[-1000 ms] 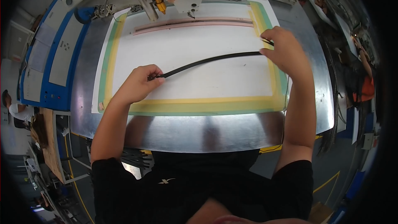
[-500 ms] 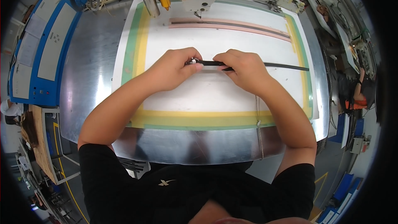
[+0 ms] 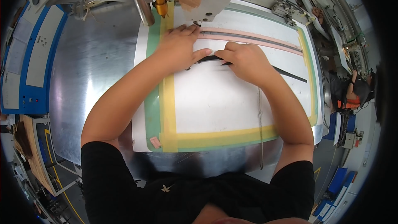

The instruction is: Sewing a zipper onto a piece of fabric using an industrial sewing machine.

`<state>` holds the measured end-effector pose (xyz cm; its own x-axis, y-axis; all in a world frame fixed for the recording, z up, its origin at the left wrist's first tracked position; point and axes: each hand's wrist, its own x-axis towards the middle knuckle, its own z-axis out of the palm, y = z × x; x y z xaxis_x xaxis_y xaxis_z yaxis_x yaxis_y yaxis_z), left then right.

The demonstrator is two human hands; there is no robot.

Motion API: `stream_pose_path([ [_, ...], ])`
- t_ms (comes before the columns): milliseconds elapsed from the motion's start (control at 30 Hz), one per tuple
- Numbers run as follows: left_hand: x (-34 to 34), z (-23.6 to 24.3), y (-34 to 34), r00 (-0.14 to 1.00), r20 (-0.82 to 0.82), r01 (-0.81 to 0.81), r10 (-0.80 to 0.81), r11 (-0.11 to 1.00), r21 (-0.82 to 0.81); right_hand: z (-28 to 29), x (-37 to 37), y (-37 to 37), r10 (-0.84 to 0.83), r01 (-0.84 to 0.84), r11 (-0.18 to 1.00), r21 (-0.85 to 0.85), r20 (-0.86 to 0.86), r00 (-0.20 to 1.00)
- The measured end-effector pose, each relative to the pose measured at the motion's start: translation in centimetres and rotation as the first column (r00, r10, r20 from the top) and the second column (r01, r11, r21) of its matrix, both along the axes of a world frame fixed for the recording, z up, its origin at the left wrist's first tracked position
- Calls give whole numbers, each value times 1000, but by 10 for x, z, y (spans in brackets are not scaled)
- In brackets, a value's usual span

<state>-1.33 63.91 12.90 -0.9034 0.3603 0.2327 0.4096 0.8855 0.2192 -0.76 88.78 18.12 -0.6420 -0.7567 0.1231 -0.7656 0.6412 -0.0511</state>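
My left hand is open, fingers stretched over the white taped board up to the small fitting under the machine head. Its thumb lies beside a thin black strip. My right hand, just right of it, has thumb and fingers closed on that strip, whose tail runs off to the right across the board. Behind my hands a long pink strip with a dark middle line lies on the board. The black strip's left end is partly hidden by my left hand.
The machine head with a steel column overhangs the board's back. A blue control cabinet stands left of the metal table. A person in dark clothing is at the right, among other equipment.
My right hand came leftward to the middle with the black strip. My left hand has since let go, moving forward and opening toward the machine head. The board appears farther right in view.
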Motion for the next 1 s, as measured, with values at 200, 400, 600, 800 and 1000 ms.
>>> stream_pose_path([
  [200, 1, 17, -15, 995, -44, -89, 87, 995, -45, 0, -44, -7, -15, 8, 999, -53, -137, 990],
  [400, -16, -2, -19, 981, -132, 158, -142, 981, 116, -24, -74, -5, -29, 15, 989, -149, -87, 996],
  [600, -20, -8, -18, 978, -136, 174, -159, 979, 102, -28, -76, -4, -11, 2, 985, -172, -50, 999],
  [800, -21, -7, -19, 974, -138, 182, -178, 983, 16, -34, -79, -7, 1, -8, 972, -235, -28, 1000],
  [1000, -16, 1, -12, 981, -124, 137, -147, 987, -82, -39, -80, -6, 5, -12, 958, -286, -24, 1000],
])
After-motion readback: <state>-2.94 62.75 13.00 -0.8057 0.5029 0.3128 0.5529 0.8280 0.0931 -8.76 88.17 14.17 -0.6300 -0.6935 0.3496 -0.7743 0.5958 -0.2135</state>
